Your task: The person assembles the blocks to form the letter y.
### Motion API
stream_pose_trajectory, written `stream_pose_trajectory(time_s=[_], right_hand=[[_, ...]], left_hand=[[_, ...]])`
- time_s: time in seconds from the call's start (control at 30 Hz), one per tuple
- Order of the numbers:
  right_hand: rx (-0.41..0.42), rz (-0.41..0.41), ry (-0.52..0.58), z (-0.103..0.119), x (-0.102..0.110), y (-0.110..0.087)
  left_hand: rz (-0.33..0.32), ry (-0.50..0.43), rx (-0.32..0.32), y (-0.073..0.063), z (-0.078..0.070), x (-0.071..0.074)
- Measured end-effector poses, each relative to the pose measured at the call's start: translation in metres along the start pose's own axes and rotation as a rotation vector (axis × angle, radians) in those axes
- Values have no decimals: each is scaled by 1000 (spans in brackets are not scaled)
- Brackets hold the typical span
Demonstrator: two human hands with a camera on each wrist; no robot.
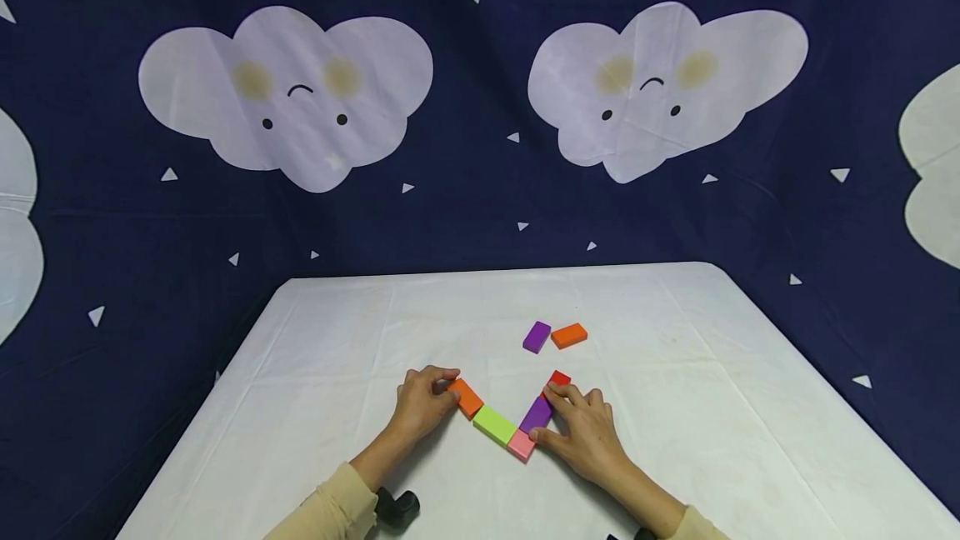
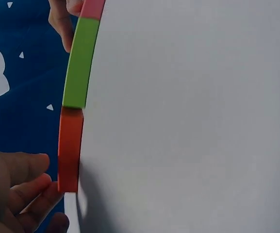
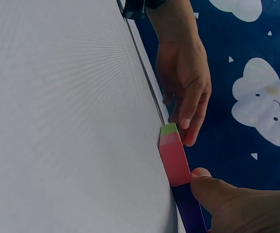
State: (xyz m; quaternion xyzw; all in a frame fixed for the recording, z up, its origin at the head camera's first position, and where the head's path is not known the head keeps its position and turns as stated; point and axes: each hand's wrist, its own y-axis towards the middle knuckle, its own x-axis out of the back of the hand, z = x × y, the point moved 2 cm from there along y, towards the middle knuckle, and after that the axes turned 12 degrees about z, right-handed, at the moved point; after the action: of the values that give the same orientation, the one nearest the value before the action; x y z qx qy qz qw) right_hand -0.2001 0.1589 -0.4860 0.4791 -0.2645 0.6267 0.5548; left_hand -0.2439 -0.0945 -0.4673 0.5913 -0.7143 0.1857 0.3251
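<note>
An orange block [image 1: 466,398], a lime green block [image 1: 494,426], a pink block [image 1: 522,445], a purple block [image 1: 536,415] and a red block [image 1: 558,379] form a V-shaped chain on the table. My left hand [image 1: 422,401] is at the orange block's outer end; the left wrist view shows its fingers loosely bent, with a fingertip right at that end. My right hand [image 1: 588,432] holds the purple block between thumb and index finger. The thumb [image 3: 203,182] lies near the joint with the pink block, while the index fingertip reaches the red block.
Beyond the chain lie a second purple block [image 1: 536,337] and a second orange block [image 1: 569,336], close together. The white-covered table [image 1: 330,340] ends at a dark blue curtain printed with clouds. A black device [image 1: 397,509] sits at the left wrist.
</note>
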Motion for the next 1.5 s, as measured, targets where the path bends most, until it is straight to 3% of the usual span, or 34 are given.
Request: stream_pose_trajectory(time_s=[0.4, 0.83, 1.17, 1.5], right_hand=[[-13, 9, 4, 0, 0, 0], [6, -10, -15, 0, 0, 0], [4, -11, -21, -1, 0, 0], [-6, 0, -22, -1, 0, 1]], left_hand=[[9, -45, 8, 17, -19, 5], [37, -41, -32, 43, -56, -19], [57, -126, -6, 67, -71, -38], [87, -146, -11, 94, -78, -49]])
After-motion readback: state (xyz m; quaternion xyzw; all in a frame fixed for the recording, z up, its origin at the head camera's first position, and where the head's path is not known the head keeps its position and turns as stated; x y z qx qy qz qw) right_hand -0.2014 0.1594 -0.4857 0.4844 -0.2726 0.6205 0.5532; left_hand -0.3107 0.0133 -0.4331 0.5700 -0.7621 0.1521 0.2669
